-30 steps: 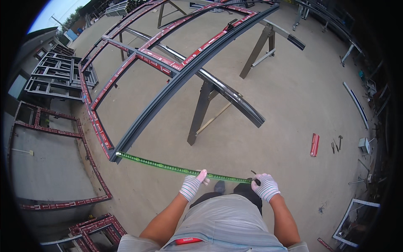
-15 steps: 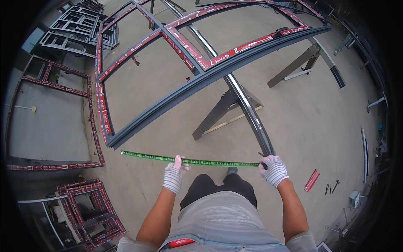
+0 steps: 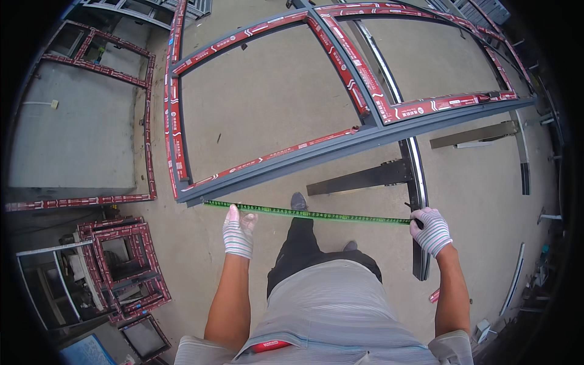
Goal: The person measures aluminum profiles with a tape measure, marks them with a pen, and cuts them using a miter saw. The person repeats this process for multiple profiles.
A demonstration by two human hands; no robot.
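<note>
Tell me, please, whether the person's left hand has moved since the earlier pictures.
Yes: the left hand has moved leftward along the green tape, closer to the left end of the long grey rail.

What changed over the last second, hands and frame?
Left hand slid left along the green tape, toward its free end. The view shifted: the big frame's grey near rail now runs more level across it. No new grasp or release seen. Unchanged: right hand holding the tape's right end, tape drawn out.
</note>
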